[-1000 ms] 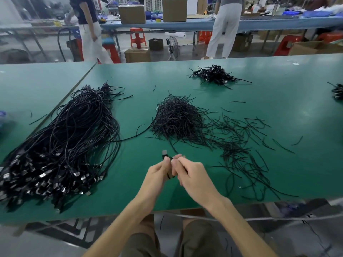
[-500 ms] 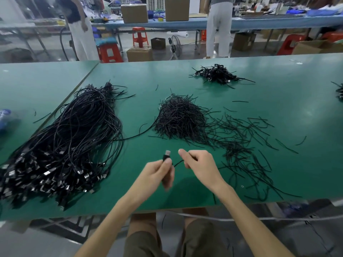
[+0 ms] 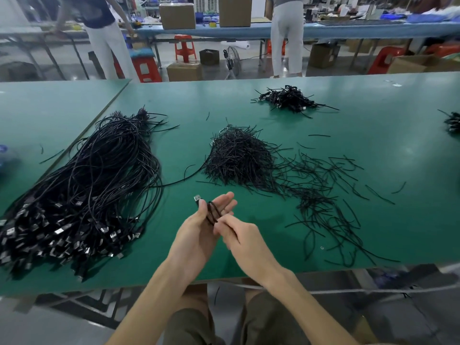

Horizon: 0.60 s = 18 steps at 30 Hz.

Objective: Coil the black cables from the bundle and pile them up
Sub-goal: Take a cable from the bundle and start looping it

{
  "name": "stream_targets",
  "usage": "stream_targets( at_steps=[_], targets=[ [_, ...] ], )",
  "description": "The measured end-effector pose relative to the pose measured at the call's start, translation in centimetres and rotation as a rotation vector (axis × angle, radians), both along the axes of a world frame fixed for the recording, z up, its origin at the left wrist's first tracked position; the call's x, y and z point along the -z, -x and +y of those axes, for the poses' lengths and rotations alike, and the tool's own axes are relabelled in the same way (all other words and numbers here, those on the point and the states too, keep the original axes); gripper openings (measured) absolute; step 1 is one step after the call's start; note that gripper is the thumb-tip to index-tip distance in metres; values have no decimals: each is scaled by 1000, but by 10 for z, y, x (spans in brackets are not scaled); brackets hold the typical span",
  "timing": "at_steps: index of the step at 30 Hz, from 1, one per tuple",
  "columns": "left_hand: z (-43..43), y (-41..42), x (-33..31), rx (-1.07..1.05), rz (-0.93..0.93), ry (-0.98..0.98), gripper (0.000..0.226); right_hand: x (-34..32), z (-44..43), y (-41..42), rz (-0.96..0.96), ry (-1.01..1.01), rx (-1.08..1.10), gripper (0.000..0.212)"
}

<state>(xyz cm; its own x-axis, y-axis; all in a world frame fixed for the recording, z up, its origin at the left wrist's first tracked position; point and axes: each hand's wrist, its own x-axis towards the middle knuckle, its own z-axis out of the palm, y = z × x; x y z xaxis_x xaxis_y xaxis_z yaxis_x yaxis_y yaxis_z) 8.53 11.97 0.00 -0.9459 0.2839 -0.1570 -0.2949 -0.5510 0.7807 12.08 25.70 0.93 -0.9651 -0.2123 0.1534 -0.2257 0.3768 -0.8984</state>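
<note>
Now the left hand (image 3: 199, 230) lies palm up above the green table (image 3: 373, 120), its thumb pinning a few loops of one black cable (image 3: 212, 212) (the plug (image 3: 197, 197) pokes out at 11 o'clock), while the right hand (image 3: 239, 237) pinches the loops' near end. The big bundle (image 3: 94, 190) sprawls at 9 o'clock; a pile of coiled cables (image 3: 286, 99) sits far off at 1 o'clock.

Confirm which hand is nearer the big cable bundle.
Left. The left hand sits right of the cable bundle, apart from it; the right hand is farther right, beyond the left, both holding one cable.
</note>
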Motion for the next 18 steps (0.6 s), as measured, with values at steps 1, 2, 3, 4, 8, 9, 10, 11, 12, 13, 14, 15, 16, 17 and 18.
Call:
stream_targets(
  at_steps=[1,2,3,4,8,9,10,11,12,13,14,15,16,17,18],
  targets=[
    [-3,0,-2,-15,-47,-63,54,2,1,-1,-9,21,1,29],
    [-6,0,-4,-35,-90,-135,49,4,2,-1,-13,24,7,30],
    [-11,1,-7,-62,-117,-212,42,6,5,-1,-20,14,13,32],
    [-15,1,-9,-90,-129,-274,35,8,7,0,-32,-5,14,33],
    [-20,1,-17,-96,-160,-351,37,11,14,4,-57,-117,-12,30],
    [-20,0,-18,-82,-157,-347,37,10,14,5,-65,-138,-18,29],
    [-20,-1,-17,-67,-150,-344,35,10,15,6,-73,-158,-21,28],
    [-21,-1,-16,-47,-137,-336,34,9,15,7,-78,-188,-20,25],
    [-21,-2,-15,-30,-111,-301,34,10,16,8,-75,-230,-14,21],
    [-21,-3,-14,-19,-74,-233,35,10,17,8,-62,-270,-11,15],
    [-20,-5,-13,-15,-30,-145,36,9,17,7,-56,-284,-17,17],
    [-17,-7,-11,-10,13,-65,37,7,16,5,-66,-261,-37,31],
    [-13,-10,-9,-3,51,-7,38,5,14,4,-97,-187,-69,50],
    [-9,-13,-7,9,81,33,38,3,12,2,-130,-110,-94,67],
    [-4,-15,-5,26,108,60,38,2,10,2,-145,-52,-107,78]
  ],
)
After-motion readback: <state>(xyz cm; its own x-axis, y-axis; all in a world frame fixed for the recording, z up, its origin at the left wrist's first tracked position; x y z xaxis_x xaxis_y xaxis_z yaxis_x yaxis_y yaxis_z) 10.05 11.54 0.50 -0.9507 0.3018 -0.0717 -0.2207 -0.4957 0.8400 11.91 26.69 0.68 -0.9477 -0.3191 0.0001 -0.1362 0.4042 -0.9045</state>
